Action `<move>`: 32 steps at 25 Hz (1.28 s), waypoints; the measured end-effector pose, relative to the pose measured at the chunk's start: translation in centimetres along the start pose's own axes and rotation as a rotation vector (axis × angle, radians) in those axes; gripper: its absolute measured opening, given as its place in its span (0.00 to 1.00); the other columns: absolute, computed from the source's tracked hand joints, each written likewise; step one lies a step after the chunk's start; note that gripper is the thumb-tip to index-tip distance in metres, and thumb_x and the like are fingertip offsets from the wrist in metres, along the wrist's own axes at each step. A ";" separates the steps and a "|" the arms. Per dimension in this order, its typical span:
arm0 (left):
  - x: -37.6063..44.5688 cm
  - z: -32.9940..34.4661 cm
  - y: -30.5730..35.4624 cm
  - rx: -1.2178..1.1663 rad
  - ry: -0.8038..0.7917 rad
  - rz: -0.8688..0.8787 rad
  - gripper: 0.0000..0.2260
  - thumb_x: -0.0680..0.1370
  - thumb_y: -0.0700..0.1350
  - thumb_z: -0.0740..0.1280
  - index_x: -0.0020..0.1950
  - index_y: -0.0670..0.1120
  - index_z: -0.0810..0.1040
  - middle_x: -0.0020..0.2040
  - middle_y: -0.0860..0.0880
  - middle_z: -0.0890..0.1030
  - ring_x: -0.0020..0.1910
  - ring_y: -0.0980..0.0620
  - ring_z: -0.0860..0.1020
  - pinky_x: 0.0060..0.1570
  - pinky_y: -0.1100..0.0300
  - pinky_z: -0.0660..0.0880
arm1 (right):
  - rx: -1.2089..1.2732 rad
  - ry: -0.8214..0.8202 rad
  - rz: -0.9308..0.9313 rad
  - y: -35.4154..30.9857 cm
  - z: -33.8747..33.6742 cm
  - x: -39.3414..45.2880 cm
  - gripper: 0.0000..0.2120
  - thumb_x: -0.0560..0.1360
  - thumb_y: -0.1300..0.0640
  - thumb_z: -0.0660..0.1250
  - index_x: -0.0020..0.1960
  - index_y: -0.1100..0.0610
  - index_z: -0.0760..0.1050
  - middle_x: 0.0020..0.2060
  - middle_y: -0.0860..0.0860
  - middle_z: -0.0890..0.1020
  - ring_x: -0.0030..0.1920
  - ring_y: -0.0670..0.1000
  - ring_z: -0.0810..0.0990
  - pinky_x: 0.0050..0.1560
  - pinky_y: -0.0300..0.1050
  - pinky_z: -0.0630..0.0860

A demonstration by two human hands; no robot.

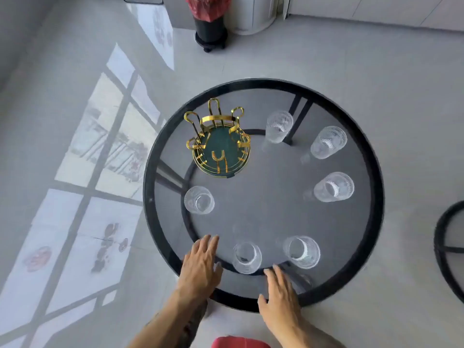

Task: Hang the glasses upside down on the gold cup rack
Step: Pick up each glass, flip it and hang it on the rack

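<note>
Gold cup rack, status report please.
Left hand, right hand open, empty. Gold wire cup rack bare; six clear ribbed glasses upright on table. Nothing blocking.
</note>
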State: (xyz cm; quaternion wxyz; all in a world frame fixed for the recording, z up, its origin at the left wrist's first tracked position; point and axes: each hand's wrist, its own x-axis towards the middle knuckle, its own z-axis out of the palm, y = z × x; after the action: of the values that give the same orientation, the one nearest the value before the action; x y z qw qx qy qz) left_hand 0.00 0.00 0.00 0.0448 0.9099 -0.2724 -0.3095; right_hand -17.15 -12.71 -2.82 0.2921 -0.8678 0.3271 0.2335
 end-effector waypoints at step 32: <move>5.4 8.8 -2.3 -0.707 0.093 0.593 0.44 0.65 0.41 0.77 0.75 0.61 0.61 0.68 0.52 0.72 0.67 0.57 0.72 0.64 0.56 0.72 | 0.295 0.656 -0.287 2.6 8.8 7.8 0.37 0.69 0.48 0.74 0.74 0.51 0.64 0.67 0.56 0.75 0.72 0.57 0.68 0.70 0.51 0.58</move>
State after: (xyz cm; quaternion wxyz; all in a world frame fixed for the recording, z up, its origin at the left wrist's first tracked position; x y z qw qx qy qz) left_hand -0.53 -0.15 -10.57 0.4510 0.7346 -0.3963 -0.3160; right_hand -15.54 -11.86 -14.72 0.3234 -0.8820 0.3084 -0.1495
